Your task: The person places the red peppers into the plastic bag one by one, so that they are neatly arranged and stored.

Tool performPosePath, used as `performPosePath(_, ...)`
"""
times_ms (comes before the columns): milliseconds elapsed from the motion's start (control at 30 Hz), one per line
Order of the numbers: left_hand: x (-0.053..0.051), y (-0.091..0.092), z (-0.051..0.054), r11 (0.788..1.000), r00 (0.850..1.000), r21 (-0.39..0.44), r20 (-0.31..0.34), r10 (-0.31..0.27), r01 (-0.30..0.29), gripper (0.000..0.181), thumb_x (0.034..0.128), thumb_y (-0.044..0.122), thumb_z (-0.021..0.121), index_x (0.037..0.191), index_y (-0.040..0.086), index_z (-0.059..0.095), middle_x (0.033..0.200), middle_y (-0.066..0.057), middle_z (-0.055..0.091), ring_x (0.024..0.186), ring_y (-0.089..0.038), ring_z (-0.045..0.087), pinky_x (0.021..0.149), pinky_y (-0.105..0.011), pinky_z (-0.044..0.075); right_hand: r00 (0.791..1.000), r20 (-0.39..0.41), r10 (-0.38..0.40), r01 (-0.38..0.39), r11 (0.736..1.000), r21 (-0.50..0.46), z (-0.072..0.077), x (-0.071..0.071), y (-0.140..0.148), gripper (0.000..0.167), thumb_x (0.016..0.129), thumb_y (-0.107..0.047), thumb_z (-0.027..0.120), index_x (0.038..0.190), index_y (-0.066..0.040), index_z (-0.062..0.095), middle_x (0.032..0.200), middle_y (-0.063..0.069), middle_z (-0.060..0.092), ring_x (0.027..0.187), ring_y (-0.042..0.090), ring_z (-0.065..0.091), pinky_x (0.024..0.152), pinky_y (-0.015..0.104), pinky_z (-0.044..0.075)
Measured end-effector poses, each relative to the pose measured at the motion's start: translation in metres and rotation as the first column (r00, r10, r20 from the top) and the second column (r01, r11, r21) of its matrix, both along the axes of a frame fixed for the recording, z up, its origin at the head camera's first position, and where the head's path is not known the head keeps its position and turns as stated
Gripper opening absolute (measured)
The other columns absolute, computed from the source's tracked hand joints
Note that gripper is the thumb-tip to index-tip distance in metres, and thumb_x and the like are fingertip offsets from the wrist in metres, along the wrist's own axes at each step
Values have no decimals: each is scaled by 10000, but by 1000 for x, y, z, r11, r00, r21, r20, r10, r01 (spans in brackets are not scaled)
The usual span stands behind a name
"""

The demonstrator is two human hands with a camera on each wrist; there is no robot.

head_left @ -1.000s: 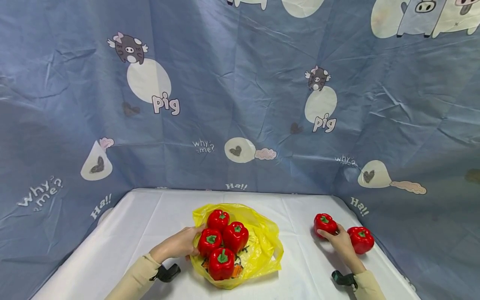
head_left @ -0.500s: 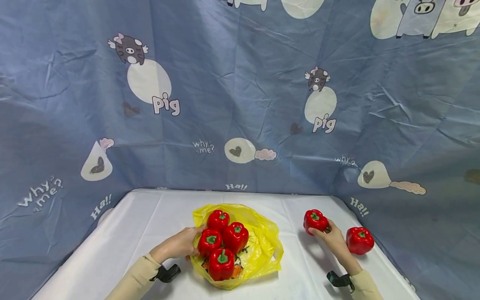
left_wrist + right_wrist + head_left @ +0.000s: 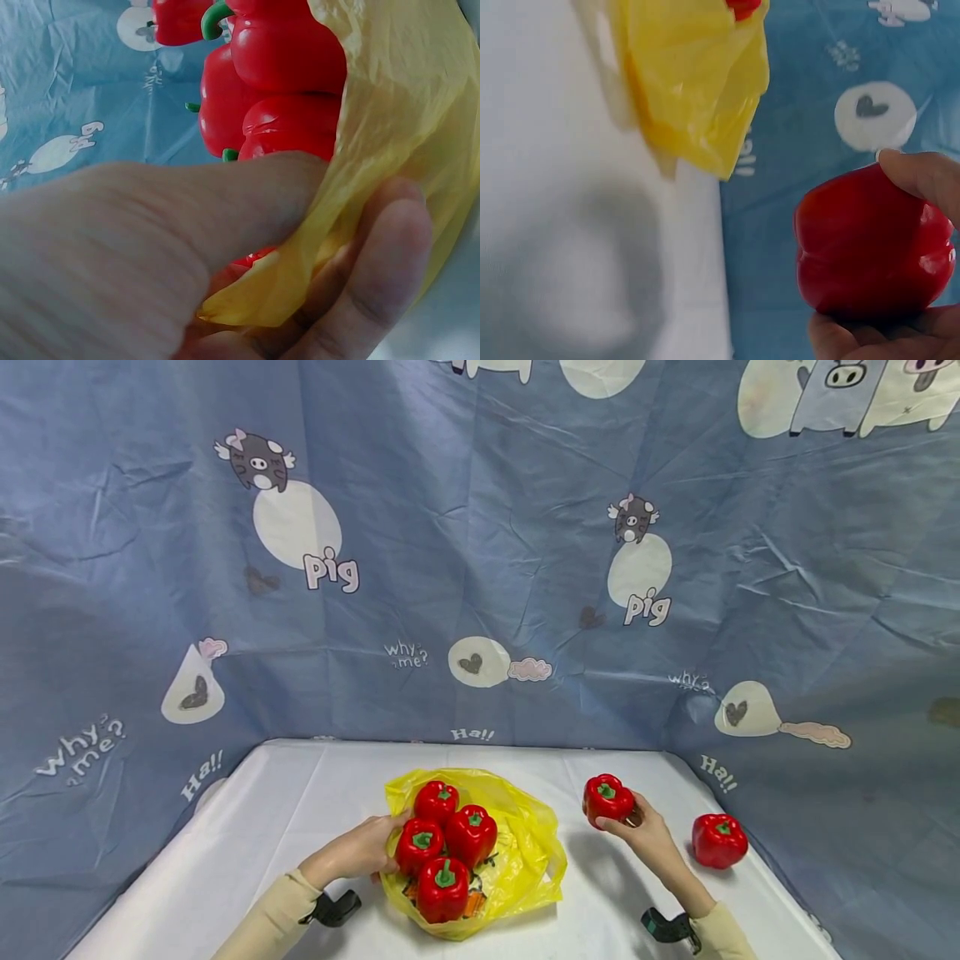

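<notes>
A yellow plastic bag (image 3: 528, 839) lies wide open at the middle of the table, with several red bell peppers (image 3: 471, 833) grouped in its left part. My left hand (image 3: 358, 847) pinches the bag's left rim; in the left wrist view the thumb is inside and the fingers are outside the yellow film (image 3: 405, 97). To the right of the bag, my right hand (image 3: 647, 837) grips one red bell pepper (image 3: 606, 800) above the table, its shadow cast below. The right wrist view shows that pepper (image 3: 870, 247) between thumb and fingers.
Another red bell pepper (image 3: 719, 841) sits near the right edge of the white-covered table (image 3: 315, 793). A blue cloth (image 3: 420, 593) with pig prints hangs behind and at both sides.
My right hand has lifted its bell pepper and carried it leftward, away from the pepper at the right edge. The left hand and the bag have stayed in place.
</notes>
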State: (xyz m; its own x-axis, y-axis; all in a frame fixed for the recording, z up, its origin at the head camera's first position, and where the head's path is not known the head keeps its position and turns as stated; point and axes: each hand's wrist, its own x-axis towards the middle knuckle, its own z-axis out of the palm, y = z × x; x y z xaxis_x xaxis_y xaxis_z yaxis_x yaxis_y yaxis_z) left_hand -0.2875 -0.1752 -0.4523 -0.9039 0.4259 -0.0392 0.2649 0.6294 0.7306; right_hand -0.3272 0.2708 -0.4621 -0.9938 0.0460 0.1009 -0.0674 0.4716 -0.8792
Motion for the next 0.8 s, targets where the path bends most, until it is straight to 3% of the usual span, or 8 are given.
performPosePath(167,1,0,1,1000,1000,4,20,15,-15,881,678,-126,717,1464,-77,322,1285,-321,527,466,-165,563,431,-354,531,998,-45,39,-40,999,-24,6,7,-14,791,788,-316,788,1414,-28,399,1360,218,532,1235,366,544,940,378,541)
performPosePath(400,1,0,0,1000,1000,3,23,8,-8,882,683,-122,714,1469,-72,317,1296,-319,523,469,-160,566,460,-406,550,995,-46,83,-86,994,-66,13,16,-30,742,784,-280,796,1393,-57,435,1340,184,559,1220,325,563,927,336,548)
performPosePath(800,1,0,0,1000,1000,8,8,11,-11,883,671,-131,718,1459,-88,323,1238,-308,554,473,-164,566,430,-354,532,989,-34,144,-147,982,-118,16,28,-57,692,761,-236,815,1351,-74,491,1300,159,587,1170,297,602,888,336,566)
